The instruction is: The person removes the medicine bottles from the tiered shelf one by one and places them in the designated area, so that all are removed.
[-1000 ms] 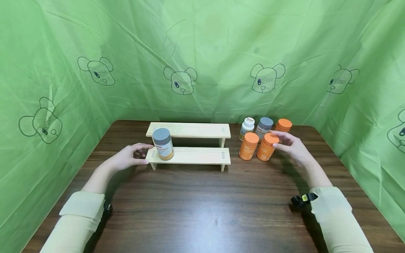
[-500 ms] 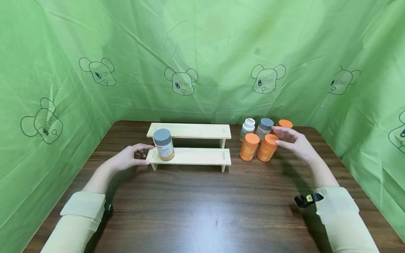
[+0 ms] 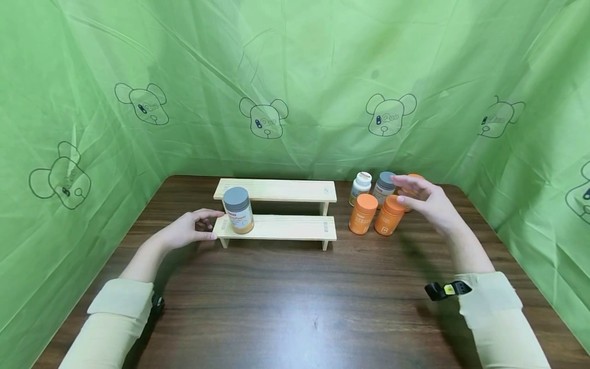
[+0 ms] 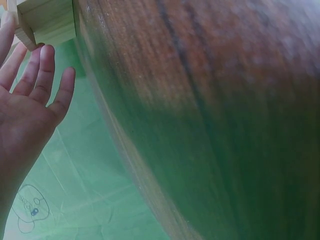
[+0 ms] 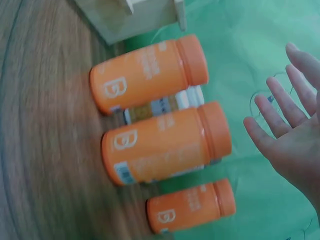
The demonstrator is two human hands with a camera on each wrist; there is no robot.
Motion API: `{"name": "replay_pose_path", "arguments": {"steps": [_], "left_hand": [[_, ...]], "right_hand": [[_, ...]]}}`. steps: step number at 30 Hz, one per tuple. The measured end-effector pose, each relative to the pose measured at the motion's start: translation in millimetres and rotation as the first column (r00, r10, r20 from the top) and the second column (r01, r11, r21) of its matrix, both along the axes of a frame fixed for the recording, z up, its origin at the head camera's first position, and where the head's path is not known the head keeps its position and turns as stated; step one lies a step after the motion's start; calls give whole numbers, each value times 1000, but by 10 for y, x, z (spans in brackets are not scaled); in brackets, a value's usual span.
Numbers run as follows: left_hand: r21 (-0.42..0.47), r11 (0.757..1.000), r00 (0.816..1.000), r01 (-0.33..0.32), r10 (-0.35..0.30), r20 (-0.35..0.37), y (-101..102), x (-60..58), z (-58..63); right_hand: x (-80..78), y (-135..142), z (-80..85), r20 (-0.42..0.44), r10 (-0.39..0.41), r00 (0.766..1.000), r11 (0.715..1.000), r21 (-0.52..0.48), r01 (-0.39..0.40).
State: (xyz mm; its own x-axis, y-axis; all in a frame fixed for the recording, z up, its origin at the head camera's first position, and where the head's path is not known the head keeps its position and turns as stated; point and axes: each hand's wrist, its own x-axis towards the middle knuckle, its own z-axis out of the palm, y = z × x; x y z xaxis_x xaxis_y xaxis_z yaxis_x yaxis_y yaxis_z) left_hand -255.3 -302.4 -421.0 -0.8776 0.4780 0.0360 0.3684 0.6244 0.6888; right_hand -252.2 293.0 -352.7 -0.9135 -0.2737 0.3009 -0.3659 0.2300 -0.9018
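In the head view, my left hand [image 3: 186,229] rests with its fingertips at the left end of a light wooden two-tier shelf [image 3: 290,228]. The left wrist view shows its fingers [image 4: 46,75] fairly straight near the wood's edge. A grey-capped supplement bottle [image 3: 238,210] stands upright on the lower tier's left end. My right hand [image 3: 428,202], holding nothing, hovers above the bottle group with relaxed fingers. Closest below it stands an orange bottle [image 3: 388,218]; another orange bottle [image 3: 362,216] is on its left. My hand partly hides a third orange bottle [image 5: 192,206] behind.
A white bottle [image 3: 360,188] and a second grey-capped bottle [image 3: 383,188] stand in the back row, right of the shelf. The brown wooden table [image 3: 276,297] reaches back to a green curtain [image 3: 318,133] with bear drawings, which surrounds it on three sides.
My right hand has come away from the front right orange bottle's cap, then risen and shifted back over the rear bottles. My left hand and the shelf stay put.
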Motion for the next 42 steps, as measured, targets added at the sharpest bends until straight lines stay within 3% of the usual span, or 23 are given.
{"name": "replay_pose_path", "arguments": {"steps": [9,15,20,23,31,42], "left_hand": [[-16,1000,1000,-14,13,-14,26,13,2],[-6,1000,1000,9,-10,-10,144,163,233],[-20,1000,1000,19,-19,-10,175,221,326],[-15,1000,1000,3,-3,0,166,204,288],[-29,1000,1000,-2,1,-27,10,16,1],[-21,1000,1000,9,-10,-21,-8,-2,-3]], "right_hand": [[98,-250,184,-22,13,1000,999,-43,-14],[167,-456,295,-56,76,996,990,-115,-82],[214,-630,380,-66,134,989,976,-163,-143],[248,-731,421,-46,137,990,977,-157,-142],[317,-1015,491,-75,166,983,969,-175,-177],[344,-1450,500,-54,215,975,948,-230,-222]]}}
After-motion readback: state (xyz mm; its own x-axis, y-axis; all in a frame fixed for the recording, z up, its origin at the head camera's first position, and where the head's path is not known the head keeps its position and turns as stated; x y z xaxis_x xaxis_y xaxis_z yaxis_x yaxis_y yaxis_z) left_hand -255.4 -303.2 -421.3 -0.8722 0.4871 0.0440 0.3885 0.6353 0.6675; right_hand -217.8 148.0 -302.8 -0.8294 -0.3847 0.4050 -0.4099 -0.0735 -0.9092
